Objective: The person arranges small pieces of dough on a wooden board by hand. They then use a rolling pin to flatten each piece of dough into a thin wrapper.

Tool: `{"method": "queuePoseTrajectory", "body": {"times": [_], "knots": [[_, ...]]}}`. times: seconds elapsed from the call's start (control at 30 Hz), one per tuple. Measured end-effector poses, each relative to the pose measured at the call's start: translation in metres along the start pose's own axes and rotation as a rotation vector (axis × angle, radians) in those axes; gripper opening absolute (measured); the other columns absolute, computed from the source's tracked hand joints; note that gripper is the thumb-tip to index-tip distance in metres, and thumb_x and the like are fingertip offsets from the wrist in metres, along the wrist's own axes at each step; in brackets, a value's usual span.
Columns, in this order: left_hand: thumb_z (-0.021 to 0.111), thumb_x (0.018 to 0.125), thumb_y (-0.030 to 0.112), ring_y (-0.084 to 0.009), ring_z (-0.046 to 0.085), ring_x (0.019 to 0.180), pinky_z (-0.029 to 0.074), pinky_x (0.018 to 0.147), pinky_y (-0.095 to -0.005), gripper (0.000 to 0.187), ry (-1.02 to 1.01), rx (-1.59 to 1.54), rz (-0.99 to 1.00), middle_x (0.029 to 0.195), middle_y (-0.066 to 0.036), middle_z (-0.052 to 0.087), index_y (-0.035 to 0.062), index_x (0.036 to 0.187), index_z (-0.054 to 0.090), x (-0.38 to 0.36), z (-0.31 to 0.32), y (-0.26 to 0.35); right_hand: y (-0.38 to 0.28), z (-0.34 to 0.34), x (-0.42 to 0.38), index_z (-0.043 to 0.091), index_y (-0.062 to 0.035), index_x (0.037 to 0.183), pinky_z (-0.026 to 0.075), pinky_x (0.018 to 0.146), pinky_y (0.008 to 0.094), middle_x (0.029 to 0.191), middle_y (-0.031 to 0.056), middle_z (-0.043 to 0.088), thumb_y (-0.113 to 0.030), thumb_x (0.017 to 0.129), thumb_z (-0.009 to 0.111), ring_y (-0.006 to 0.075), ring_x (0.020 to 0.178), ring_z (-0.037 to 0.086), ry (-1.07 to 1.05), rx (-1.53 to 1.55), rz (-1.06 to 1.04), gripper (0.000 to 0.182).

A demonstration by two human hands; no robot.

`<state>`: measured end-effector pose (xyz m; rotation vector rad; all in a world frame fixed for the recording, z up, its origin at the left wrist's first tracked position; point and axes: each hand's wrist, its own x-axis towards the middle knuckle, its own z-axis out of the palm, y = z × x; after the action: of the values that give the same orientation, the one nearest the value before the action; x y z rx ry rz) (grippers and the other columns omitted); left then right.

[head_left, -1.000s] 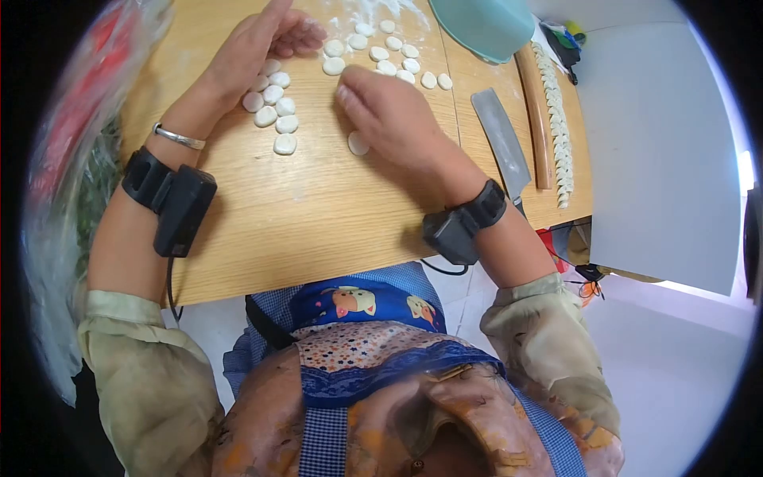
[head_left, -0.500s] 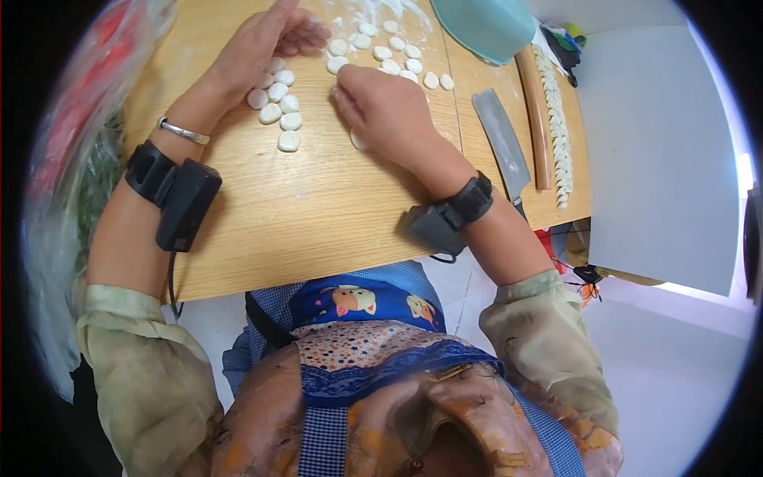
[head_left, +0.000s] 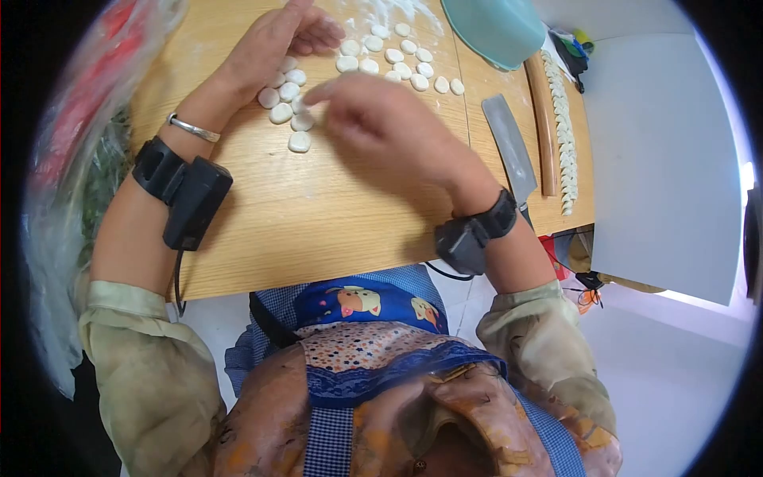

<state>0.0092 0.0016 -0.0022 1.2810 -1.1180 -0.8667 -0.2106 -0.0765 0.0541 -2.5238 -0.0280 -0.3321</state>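
My left hand (head_left: 280, 46) rests at the back left of the wooden table with its fingers stretched out, open. Beside and below its palm lies a cluster of small round white dough pieces (head_left: 280, 113), partly covered by the hand. My right hand (head_left: 381, 119) is smeared by motion over the table. One of its digits reaches left to the edge of that cluster, overlapping a piece there, and the other fingers look curled. More dough pieces (head_left: 393, 56) lie scattered beyond the right hand, near a dusting of flour (head_left: 389, 9).
To the right lie a cleaver (head_left: 510, 147), a wooden rolling pin (head_left: 544, 127) and a long row of pale folded dough (head_left: 566, 143). A teal basin (head_left: 493, 28) stands at the back. Clear plastic wrapping (head_left: 63, 159) borders the table's left side.
My right hand has shifted, and a digit now stretches out left to the dough cluster. My left hand stays by the pieces. The whole view has shifted slightly.
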Motion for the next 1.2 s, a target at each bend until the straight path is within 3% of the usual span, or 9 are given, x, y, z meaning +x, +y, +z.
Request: {"method": "queuePoseTrajectory", "body": {"times": [0.1, 0.23, 0.33, 0.4, 0.57, 0.87, 0.93, 1.13, 1.2], "knots": [[0.028, 0.109, 0.063, -0.0166, 0.065, 0.106, 0.046, 0.099, -0.0317, 0.075, 0.062, -0.03, -0.044, 0.111, -0.009, 0.072, 0.0017, 0.116, 0.071, -0.001, 0.004, -0.002, -0.008, 0.015, 0.003, 0.067, -0.0098, 0.113, 0.053, 0.071, 0.0477, 0.088, 0.0135, 0.065, -0.01, 0.091, 0.062, 0.037, 0.081, 0.066, -0.072, -0.117, -0.025, 0.023], [0.028, 0.109, 0.063, -0.0161, 0.065, 0.105, 0.046, 0.098, -0.0314, 0.075, 0.087, -0.042, -0.04, 0.111, -0.008, 0.072, 0.0024, 0.116, 0.071, -0.003, 0.009, 0.003, -0.006, 0.013, -0.004, 0.06, -0.0048, 0.099, 0.051, 0.069, 0.0496, 0.086, 0.0159, 0.065, -0.012, 0.092, 0.062, 0.0406, 0.082, 0.065, -0.04, -0.164, 0.005, 0.01], [0.023, 0.111, 0.058, -0.0195, 0.068, 0.094, 0.052, 0.092, -0.0334, 0.078, 0.098, -0.123, -0.064, 0.095, -0.011, 0.073, -0.0017, 0.104, 0.072, 0.0, 0.011, 0.003, -0.012, -0.004, -0.021, 0.057, -0.0041, 0.095, 0.051, 0.069, 0.0499, 0.085, 0.0169, 0.066, -0.013, 0.093, 0.062, 0.0405, 0.083, 0.065, -0.123, -0.176, 0.131, 0.01], [0.028, 0.108, 0.064, -0.0157, 0.065, 0.106, 0.046, 0.097, -0.0307, 0.076, 0.058, 0.019, -0.062, 0.112, -0.008, 0.073, 0.0023, 0.117, 0.071, -0.002, 0.004, 0.001, -0.017, -0.018, -0.032, 0.057, -0.0042, 0.096, 0.051, 0.069, 0.0496, 0.085, 0.0168, 0.066, -0.014, 0.093, 0.063, 0.0405, 0.082, 0.065, -0.164, -0.186, 0.189, 0.011], [0.028, 0.107, 0.065, -0.0153, 0.064, 0.108, 0.045, 0.098, -0.03, 0.077, 0.042, 0.024, -0.031, 0.112, -0.007, 0.073, 0.0024, 0.117, 0.072, -0.001, 0.002, -0.002, -0.019, -0.022, -0.039, 0.058, -0.0044, 0.097, 0.05, 0.07, 0.049, 0.083, 0.0168, 0.066, -0.017, 0.092, 0.066, 0.0406, 0.081, 0.065, -0.161, -0.118, 0.262, 0.015], [0.025, 0.109, 0.062, -0.0171, 0.066, 0.1, 0.048, 0.094, -0.0316, 0.077, 0.104, -0.022, -0.08, 0.103, -0.009, 0.073, 0.0004, 0.11, 0.072, -0.005, 0.013, 0.01, -0.006, -0.019, -0.023, 0.06, -0.0053, 0.095, 0.05, 0.066, 0.045, 0.081, 0.0138, 0.065, -0.02, 0.092, 0.07, 0.0348, 0.073, 0.064, -0.138, -0.203, 0.222, 0.018], [0.022, 0.111, 0.057, -0.0197, 0.069, 0.094, 0.052, 0.09, -0.0333, 0.079, 0.13, -0.056, -0.1, 0.095, -0.011, 0.073, -0.0032, 0.103, 0.072, -0.005, 0.016, 0.012, 0.0, 0.0, -0.015, 0.058, -0.0049, 0.092, 0.049, 0.065, 0.0473, 0.078, 0.0145, 0.063, -0.023, 0.095, 0.066, 0.0366, 0.072, 0.063, 0.038, -0.351, 0.043, 0.02], [0.022, 0.111, 0.057, -0.0206, 0.069, 0.094, 0.052, 0.09, -0.033, 0.079, 0.129, -0.066, -0.06, 0.095, -0.013, 0.073, -0.004, 0.104, 0.072, -0.005, 0.015, 0.014, 0.014, 0.019, -0.009, 0.06, -0.0071, 0.087, 0.053, 0.062, 0.0461, 0.076, 0.0123, 0.063, -0.023, 0.095, 0.064, 0.0351, 0.071, 0.066, 0.1, -0.391, -0.053, 0.018], [0.022, 0.111, 0.057, -0.021, 0.069, 0.093, 0.052, 0.09, -0.0333, 0.079, 0.111, -0.039, -0.092, 0.095, -0.013, 0.073, -0.0042, 0.104, 0.072, -0.003, 0.013, 0.016, 0.018, 0.008, -0.006, 0.06, -0.0073, 0.087, 0.053, 0.062, 0.0458, 0.076, 0.0117, 0.063, -0.023, 0.096, 0.064, 0.0343, 0.071, 0.066, 0.054, -0.305, 0.06, 0.019]]}}
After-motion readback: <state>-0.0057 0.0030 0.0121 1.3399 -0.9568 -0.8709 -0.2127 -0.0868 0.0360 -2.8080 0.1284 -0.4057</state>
